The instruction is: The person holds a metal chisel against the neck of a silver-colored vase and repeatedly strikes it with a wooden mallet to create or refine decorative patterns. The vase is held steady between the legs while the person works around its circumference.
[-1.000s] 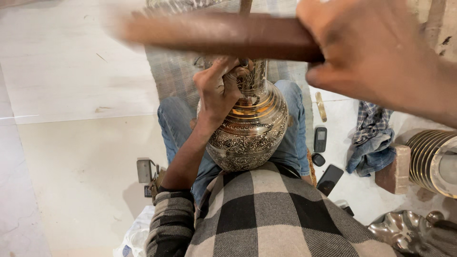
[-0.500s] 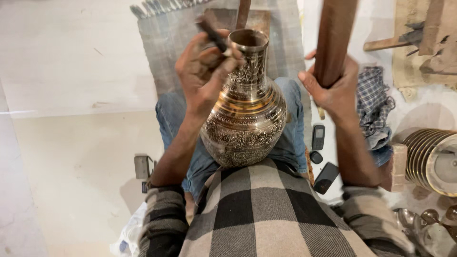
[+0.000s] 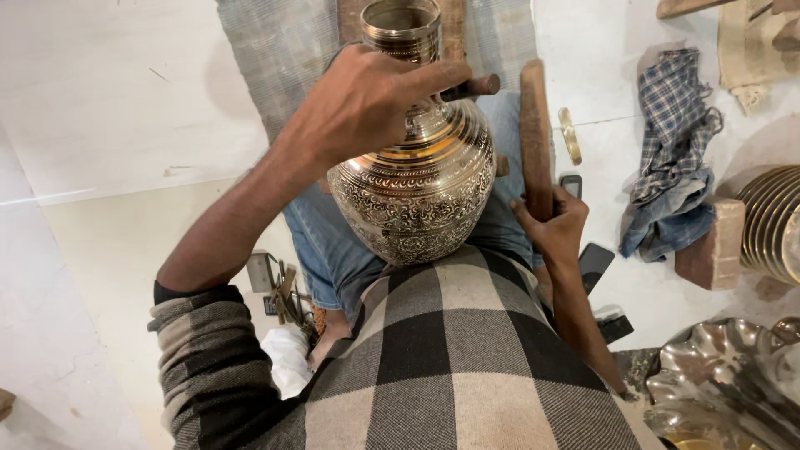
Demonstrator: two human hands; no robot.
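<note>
Brass, engraved all over: a round-bellied vase rests on the seated person's lap, neck pointing away toward the far edge of the grey mat. Left hand lies over the shoulder of the vase, fingers clenched around a short dark punch whose tip sticks out to the right. Right hand grips a long wooden mallet by its lower end, held alongside the vase on its right, not touching it. Judged step: chasing the pattern, tool being placed. A strike would need the punch tip seated firmly on the metal. Checked cloth and stacked brass plates lie on the floor at right.
</note>
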